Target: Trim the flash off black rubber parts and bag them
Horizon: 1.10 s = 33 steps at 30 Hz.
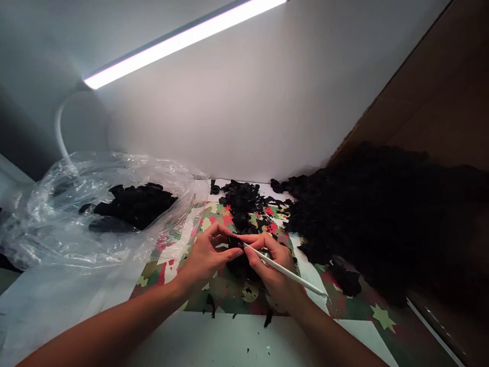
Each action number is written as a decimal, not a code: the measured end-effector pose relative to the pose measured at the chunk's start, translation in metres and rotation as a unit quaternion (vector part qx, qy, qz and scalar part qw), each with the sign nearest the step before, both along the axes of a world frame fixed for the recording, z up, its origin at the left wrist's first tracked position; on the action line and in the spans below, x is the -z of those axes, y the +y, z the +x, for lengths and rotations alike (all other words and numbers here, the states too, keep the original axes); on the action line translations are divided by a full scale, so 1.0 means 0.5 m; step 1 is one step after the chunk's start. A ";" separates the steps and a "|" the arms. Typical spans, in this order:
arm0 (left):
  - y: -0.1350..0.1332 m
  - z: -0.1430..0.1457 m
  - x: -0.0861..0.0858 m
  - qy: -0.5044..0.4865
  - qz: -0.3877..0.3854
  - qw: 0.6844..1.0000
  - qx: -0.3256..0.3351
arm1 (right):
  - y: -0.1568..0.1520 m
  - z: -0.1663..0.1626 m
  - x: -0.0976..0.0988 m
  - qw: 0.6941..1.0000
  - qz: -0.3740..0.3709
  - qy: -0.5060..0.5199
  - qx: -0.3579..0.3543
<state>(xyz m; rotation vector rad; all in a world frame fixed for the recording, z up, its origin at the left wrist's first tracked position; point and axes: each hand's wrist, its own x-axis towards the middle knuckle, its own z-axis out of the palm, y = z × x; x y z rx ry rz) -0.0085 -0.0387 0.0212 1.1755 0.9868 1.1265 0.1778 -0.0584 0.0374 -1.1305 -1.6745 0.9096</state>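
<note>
In the middle of the view, my left hand [208, 253] grips a small black ribbed part [234, 241] between thumb and fingers. My right hand [273, 265] is closed around a thin white pen-like tool [294, 278], its tip against the black part and its back end slanting down to the right. Both hands nearly meet over the patterned sheet [229, 298]. Under them lie more black pieces, partly hidden by the fingers. Loose black scraps [211, 303] are scattered just in front of the hands.
A clear plastic bag [57, 224] at left holds several black parts [137, 204]. Black pieces [244, 196] lie behind the hands. At right, a large black heap [355, 214] rests against a cardboard sheet [428, 102]. A lit tube lamp [183, 46] hangs above.
</note>
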 end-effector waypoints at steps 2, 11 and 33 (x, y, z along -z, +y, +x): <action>0.000 0.000 -0.001 0.007 0.010 1.000 -0.005 | -0.004 -0.005 0.002 1.000 0.013 -0.018 0.009; -0.029 0.010 -0.020 -0.021 -0.013 0.996 0.086 | 0.042 0.008 0.033 0.982 0.097 -0.131 0.099; 0.001 0.007 -0.004 -0.112 -0.106 0.987 0.051 | 0.047 0.037 0.010 0.996 0.076 -0.044 0.010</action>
